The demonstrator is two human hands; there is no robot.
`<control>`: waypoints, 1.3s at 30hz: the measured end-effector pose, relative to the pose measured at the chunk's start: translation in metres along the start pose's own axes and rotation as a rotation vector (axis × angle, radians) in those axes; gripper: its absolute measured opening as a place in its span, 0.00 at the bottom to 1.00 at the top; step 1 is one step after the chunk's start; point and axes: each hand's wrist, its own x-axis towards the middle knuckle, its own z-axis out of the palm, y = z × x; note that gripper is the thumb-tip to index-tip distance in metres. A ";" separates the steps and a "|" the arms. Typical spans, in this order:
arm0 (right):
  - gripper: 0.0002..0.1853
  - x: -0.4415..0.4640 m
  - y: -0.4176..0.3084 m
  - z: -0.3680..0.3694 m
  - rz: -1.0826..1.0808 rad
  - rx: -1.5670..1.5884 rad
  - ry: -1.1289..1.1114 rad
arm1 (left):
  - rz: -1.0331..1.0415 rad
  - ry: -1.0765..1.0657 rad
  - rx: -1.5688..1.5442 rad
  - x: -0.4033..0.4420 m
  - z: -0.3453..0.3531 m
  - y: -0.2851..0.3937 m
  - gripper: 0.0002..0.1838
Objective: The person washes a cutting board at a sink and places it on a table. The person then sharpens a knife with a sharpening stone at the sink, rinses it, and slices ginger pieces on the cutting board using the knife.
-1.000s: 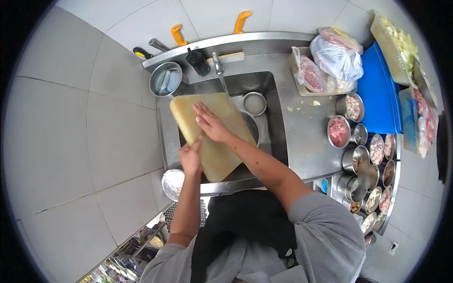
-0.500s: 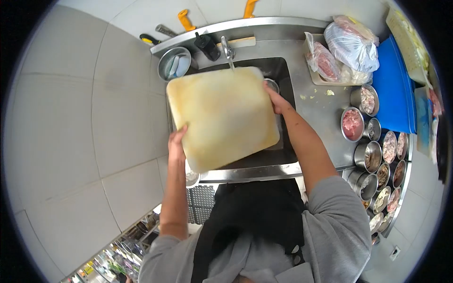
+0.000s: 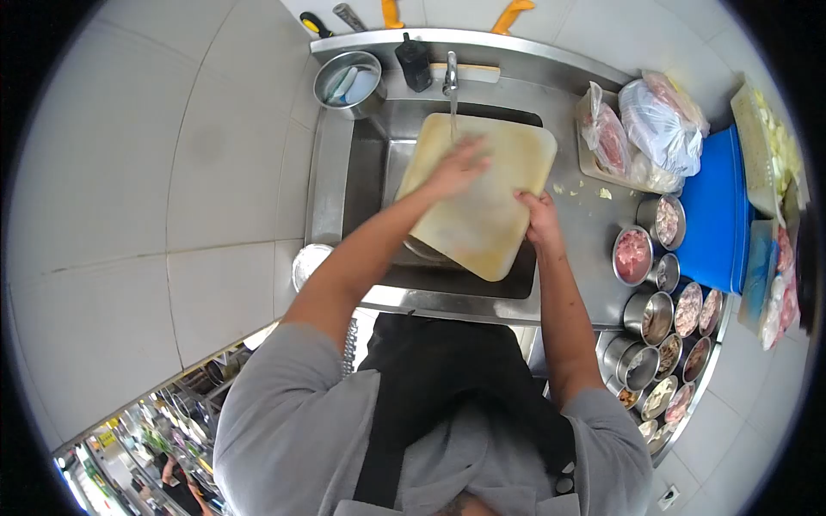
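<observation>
I've 1 pale board, tilted over the sink under the tap, water running. R hand grips its right edge; L hand is against its face, too blurred, can't tell if wide or narrow. Approx. partway, I'd judge: rinsing's underway, yellowish patches prob. left. Count: 1 board, 1 tap, 1 blk bottle, 2 orange handles up top.

Steel counter: I've got a tray of bagged meat and a bowl right of my right hand, plus a pot beyond my left hand.
</observation>
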 end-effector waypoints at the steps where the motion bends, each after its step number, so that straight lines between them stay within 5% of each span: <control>1: 0.18 -0.003 -0.001 0.008 0.006 -0.014 -0.010 | 0.005 0.027 -0.117 0.015 0.024 0.014 0.40; 2: 0.17 -0.004 -0.002 0.016 -0.048 -0.113 -0.023 | 0.002 0.045 -0.122 0.025 0.039 0.021 0.40; 4: 0.16 -0.011 -0.010 0.034 -0.113 -0.229 -0.016 | -0.042 0.438 0.155 0.038 0.061 0.021 0.37; 7: 0.17 -0.046 -0.036 0.052 -0.167 -0.341 0.029 | -0.348 0.559 -0.202 0.053 0.059 -0.052 0.40; 9: 0.16 -0.073 -0.055 0.058 -0.224 -0.369 0.027 | -0.446 0.722 -0.141 0.044 0.063 -0.116 0.41; 11: 0.16 -0.088 -0.064 0.052 -0.292 -0.402 0.021 | -0.892 0.416 -0.440 0.013 0.044 -0.125 0.45; 15: 0.17 -0.106 -0.064 0.044 -0.393 -0.373 0.065 | -1.074 0.279 -0.473 -0.048 0.064 -0.113 0.50; 17: 0.18 -0.111 -0.048 0.036 -0.420 -0.340 0.092 | -1.141 0.525 -1.091 -0.063 0.117 -0.144 0.52; 18: 0.18 -0.111 -0.031 0.020 -0.402 -0.346 0.100 | -1.147 0.536 -1.096 -0.059 0.120 -0.135 0.52; 20: 0.19 -0.117 -0.008 -0.006 -0.349 -0.347 0.060 | -0.968 0.657 -1.622 -0.057 0.102 -0.109 0.51; 23: 0.32 -0.134 -0.011 -0.019 -0.197 -0.433 -0.034 | -0.983 0.842 -1.394 -0.030 0.104 -0.163 0.49; 24: 0.34 -0.144 -0.030 -0.006 -0.101 -0.011 -0.186 | -0.983 0.858 -1.402 -0.021 0.088 -0.165 0.49; 26: 0.37 -0.145 -0.046 -0.009 -0.007 0.406 -0.309 | -1.068 0.794 -0.944 0.005 0.052 -0.140 0.48; 29: 0.45 -0.094 -0.051 -0.065 0.143 0.306 -0.392 | -0.971 0.636 -0.824 0.034 0.014 -0.124 0.47; 33: 0.27 -0.051 -0.025 -0.055 0.215 -0.365 0.001 | -0.820 0.554 -0.339 0.085 0.021 -0.154 0.42; 37: 0.20 -0.063 0.010 -0.021 0.136 -0.296 0.057 | -0.400 0.592 0.016 0.069 0.063 -0.108 0.36; 39: 0.15 -0.059 0.039 -0.029 0.076 -0.197 -0.025 | -0.342 0.494 -0.088 0.022 0.092 -0.075 0.38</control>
